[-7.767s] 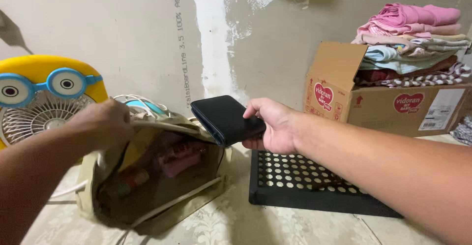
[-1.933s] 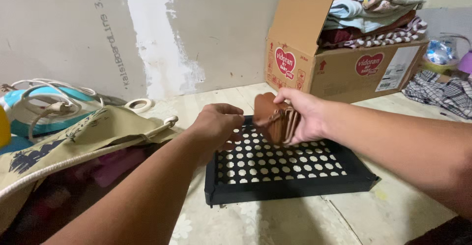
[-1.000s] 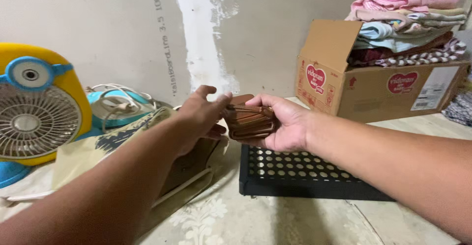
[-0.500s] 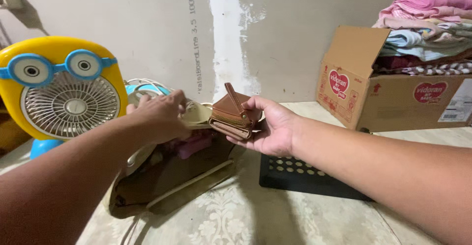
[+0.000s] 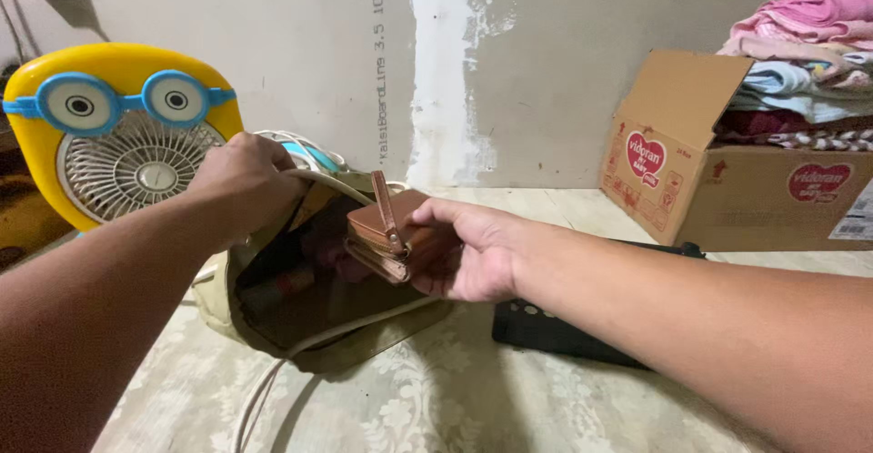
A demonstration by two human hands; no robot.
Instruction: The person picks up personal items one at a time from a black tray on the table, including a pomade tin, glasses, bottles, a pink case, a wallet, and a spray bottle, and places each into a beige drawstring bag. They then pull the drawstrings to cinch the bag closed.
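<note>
So, right hand (image 5: 468, 257): gripping a brown wallet (image 5: 391, 235) at the bag's mouth
left hand (image 5: 244, 176): clenching the khaki bag (image 5: 273, 326) rim, holding it open

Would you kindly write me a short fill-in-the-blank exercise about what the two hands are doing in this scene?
1. The right hand holds a ____ wallet at the bag's mouth.
2. The left hand holds open the beige ____.
3. The cartoon-faced fan behind the left hand is mainly ____.
4. Folded clothes lie stacked on a ____ box.

Missing words: brown; bag; yellow; cardboard
</note>
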